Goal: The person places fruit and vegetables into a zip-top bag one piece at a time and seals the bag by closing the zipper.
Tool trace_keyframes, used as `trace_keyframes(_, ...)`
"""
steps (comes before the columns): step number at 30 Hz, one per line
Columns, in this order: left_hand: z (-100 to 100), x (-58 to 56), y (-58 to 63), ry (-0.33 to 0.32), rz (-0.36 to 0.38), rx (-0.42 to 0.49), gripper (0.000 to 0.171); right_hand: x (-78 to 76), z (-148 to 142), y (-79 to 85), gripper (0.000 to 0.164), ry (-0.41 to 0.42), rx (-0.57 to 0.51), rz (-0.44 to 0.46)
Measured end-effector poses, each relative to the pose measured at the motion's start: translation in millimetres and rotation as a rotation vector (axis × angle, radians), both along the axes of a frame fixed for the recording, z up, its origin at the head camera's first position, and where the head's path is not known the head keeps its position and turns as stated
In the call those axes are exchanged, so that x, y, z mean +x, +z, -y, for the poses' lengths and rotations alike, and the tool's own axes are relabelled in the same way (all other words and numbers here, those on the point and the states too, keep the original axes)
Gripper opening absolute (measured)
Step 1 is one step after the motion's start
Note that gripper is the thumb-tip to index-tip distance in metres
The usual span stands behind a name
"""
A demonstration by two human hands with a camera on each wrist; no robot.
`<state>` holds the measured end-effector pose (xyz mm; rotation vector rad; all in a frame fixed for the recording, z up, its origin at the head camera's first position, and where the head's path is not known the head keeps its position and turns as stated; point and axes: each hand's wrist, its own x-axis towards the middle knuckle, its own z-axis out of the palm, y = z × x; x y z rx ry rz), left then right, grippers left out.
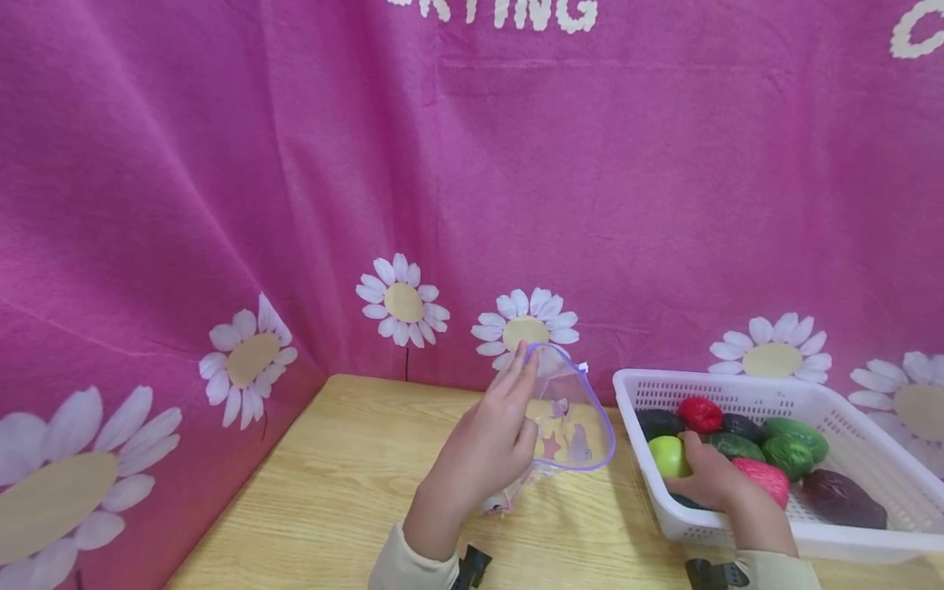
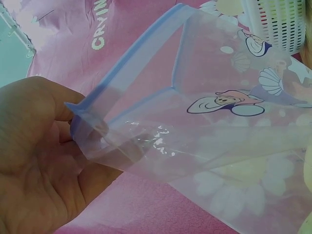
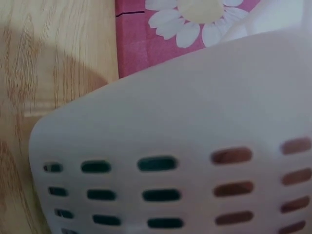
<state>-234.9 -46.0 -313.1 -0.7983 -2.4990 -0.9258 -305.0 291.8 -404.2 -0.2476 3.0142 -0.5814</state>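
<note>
My left hand (image 1: 492, 434) holds a clear zip bag (image 1: 583, 414) by its purple-edged mouth, which gapes toward the right. In the left wrist view, the thumb and fingers pinch one corner of the bag (image 2: 224, 131), printed with cartoon clams and shells. Over in the white basket (image 1: 640, 442), my right hand (image 1: 711, 475) grips a green apple (image 1: 666, 456), thumb and fingers on either side of its right part. Only the basket's slotted wall (image 3: 170, 107) shows in the right wrist view; the hand itself is hidden there.
Around the apple lie a red fruit or vegetable (image 1: 701, 415), a pinkish-red one (image 1: 764, 479), several green ones (image 1: 787, 455) and a dark brown, oblong one (image 1: 844, 498). A wooden table (image 1: 295, 492) carries the basket. Behind stands a magenta curtain (image 1: 627, 205) with daisies.
</note>
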Motion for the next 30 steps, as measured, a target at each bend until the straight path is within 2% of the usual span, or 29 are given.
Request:
trace_keyframes(5, -1.4, 0.5, 1.5, 0.001, 0.001, -0.01, 0.071, 0.7, -1.5, 1.2, 0.082, -0.023, -0.001, -0.037)
trace_keyframes(11, -1.7, -0.8, 1.4, 0.001, -0.001, -0.017, 0.071, 0.9, -1.6, 4.8, 0.085, -0.11, -0.036, -0.111)
trace_keyframes(20, 1.6, 0.9, -0.4, 0.007, 0.042, 0.015, 0.071, 4.7, 2.5, 13.8, 0.089, -0.174, -0.115, -0.189)
trace_keyframes(23, 2.4, 1.0, 0.1, 0.006, 0.045, 0.022, 0.071, 9.4, 7.1, 21.5, 0.084, -0.175, -0.153, -0.264)
trace_keyframes(30, 2.1, 0.5, 1.6, 0.006, 0.034, 0.018, 0.071, 27.4, 23.9, 48.4, 0.078, -0.115, -0.223, -0.458)
